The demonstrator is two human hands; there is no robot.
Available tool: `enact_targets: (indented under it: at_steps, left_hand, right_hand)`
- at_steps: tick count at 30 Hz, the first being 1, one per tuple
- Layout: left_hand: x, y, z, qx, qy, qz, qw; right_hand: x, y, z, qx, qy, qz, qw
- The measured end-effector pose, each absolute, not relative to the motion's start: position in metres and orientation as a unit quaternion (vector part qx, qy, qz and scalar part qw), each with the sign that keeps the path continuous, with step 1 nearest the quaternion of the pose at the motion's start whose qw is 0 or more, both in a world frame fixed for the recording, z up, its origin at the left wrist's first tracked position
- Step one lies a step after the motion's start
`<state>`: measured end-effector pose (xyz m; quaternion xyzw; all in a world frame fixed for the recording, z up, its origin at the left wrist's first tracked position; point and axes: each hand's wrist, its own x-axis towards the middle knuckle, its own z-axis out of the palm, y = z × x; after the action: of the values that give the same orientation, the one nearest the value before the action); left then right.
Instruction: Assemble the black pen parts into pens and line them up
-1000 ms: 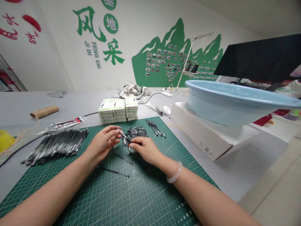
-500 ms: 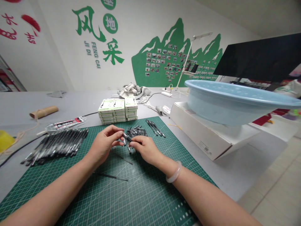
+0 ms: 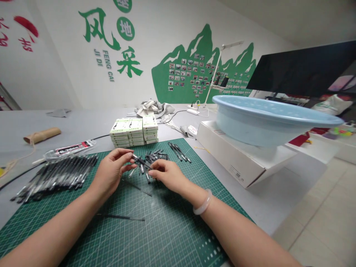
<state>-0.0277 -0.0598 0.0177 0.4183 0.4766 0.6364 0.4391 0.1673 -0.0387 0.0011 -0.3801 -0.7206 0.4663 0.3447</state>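
Both hands meet over the green cutting mat (image 3: 167, 230). My left hand (image 3: 111, 172) pinches one end of a small black pen part (image 3: 141, 161), and my right hand (image 3: 165, 173) pinches the other end. Just behind them lies a heap of several small black pen parts (image 3: 155, 155). Two thin black refills (image 3: 122, 217) lie on the mat near my left forearm. A row of several black pens (image 3: 58, 176) lies at the mat's left edge.
Stacked white-and-green boxes (image 3: 135, 130) stand behind the mat, with a few loose pens (image 3: 179, 152) to their right. A glue tube (image 3: 66, 149) and a cardboard roll (image 3: 41, 135) lie at left. A blue basin (image 3: 267, 118) sits on a white box (image 3: 239, 159) at right.
The view has shifted a little, so everything sits slightly lower and to the left. Both hands stay pinched on the pen part, which has tilted only slightly.
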Motion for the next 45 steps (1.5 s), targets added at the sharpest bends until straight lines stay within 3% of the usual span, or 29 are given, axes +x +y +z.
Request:
enact_targets:
  at_steps: [6,9,12,15,18,24,32,39,42,45]
  left_hand:
    - [-0.033,-0.054,0.01,0.45,0.537,0.577,0.419]
    - [-0.032,-0.06,0.019,0.635,0.541,0.413,0.366]
    - [-0.036,-0.07,0.03,0.826,0.443,0.195,0.29]
    - [-0.044,-0.077,0.031,0.884,0.407,0.025,0.228]
    - [-0.053,-0.078,0.023,0.875,0.439,-0.057,0.196]
    - [-0.063,-0.069,0.016,0.87,0.461,-0.016,0.172]
    - [-0.079,-0.053,0.001,0.86,0.443,0.073,0.242]
    - [-0.069,-0.046,-0.013,0.849,0.452,0.174,0.213]
    - [-0.08,-0.043,-0.003,0.834,0.479,0.213,0.17]
    - [-0.108,-0.043,0.006,0.756,0.608,0.239,0.041]
  right_hand:
    - [0.193,-0.01,0.0,-0.496,-0.74,0.262,0.372]
    - [0.22,0.014,-0.002,-0.615,-0.687,0.135,0.363]
    - [0.242,0.033,-0.007,-0.705,-0.633,0.067,0.313]
    - [0.253,0.042,-0.014,-0.738,-0.621,0.042,0.263]
    - [0.254,0.044,-0.02,-0.743,-0.626,0.023,0.235]
    - [0.255,0.046,-0.026,-0.732,-0.64,0.024,0.233]
    - [0.253,0.051,-0.031,-0.704,-0.667,0.055,0.239]
    - [0.252,0.052,-0.031,-0.699,-0.671,0.066,0.239]
    - [0.252,0.051,-0.031,-0.699,-0.67,0.068,0.24]
    - [0.252,0.051,-0.031,-0.698,-0.669,0.069,0.243]
